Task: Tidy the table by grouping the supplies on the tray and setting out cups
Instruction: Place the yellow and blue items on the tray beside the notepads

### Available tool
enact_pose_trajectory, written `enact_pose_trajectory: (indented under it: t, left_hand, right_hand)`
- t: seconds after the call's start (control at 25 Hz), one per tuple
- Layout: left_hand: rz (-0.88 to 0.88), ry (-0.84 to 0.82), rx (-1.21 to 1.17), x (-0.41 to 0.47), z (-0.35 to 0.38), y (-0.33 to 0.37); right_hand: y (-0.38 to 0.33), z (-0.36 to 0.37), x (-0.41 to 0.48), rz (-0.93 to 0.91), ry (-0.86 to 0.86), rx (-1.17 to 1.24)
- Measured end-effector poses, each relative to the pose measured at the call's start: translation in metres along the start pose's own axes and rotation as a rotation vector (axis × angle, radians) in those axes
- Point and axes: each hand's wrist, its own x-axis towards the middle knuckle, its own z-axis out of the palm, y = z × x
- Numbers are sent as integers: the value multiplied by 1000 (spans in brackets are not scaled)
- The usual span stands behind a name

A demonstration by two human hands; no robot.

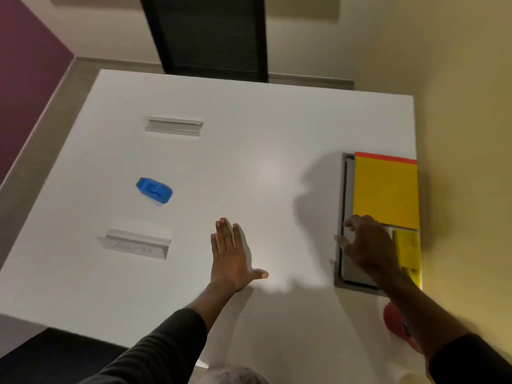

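While my right hand [368, 245] hangs over the near-left part of the tray [339, 275], a progress check. The tray sits at the right edge of the desk [249, 134].

Done, by my reading:
- Yellow pad [386, 192] with an orange top strip lies in the tray and fills its far part.
- Smaller yellow pack [407, 253] lies in the tray's near-right corner, just nearer than the pad.
Two supplies grouped.

Left to do:
- Blue item [154, 190], small and plastic, lies well left of the tray, about level with its middle. It is too blurred to name and it belongs on the tray.
- Red thing [394, 320] lies just on the near side of the tray, half hidden by my right forearm. It may be a cup or a lid; I cannot tell.
- I can make out no cups set out anywhere. That half of the task looks not begun.

Hands:
- Right hand is empty as far as I can see, fingers spread and a little bent. It is blurred, so I cannot tell whether the fingertips touch the tray.
- Left hand [230, 256] lies flat on the desk left of the tray, between it and the blue item. The fingers are straight, the thumb is out, and it holds nothing.

Other: two recessed slots lie in the desk, both well left of the tray. One [173, 126] is beyond the tray's far end and one [137, 243] is level with its near half.

Estimate: under halfway. The supplies are nearly grouped and the cups are outstanding.
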Motion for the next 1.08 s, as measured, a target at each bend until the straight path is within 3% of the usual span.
enact_pose_trajectory:
  t: [0.24, 0.4, 0.6, 0.8, 1.08]
  left_hand:
    - [-62, -90, -59, 5, 2, -51]
    - [-74, -117, -37, 12, 7, -54]
    - [-56, -174, -12, 21, 15, -60]
    - [-41, -122, -3, 21, 20, -62]
    - [-28, -84, 27, 24, 22, -67]
  right_hand:
    - [-157, 43, 12, -526, -204, 31]
    - [-234, 74, 25, -700, -189, 36]
    - [-312, 120, 57, -704, -212, 97]
    - [-368, 160, 85, -678, -196, 109]
    - [-437, 187, 113, -840, -209, 14]
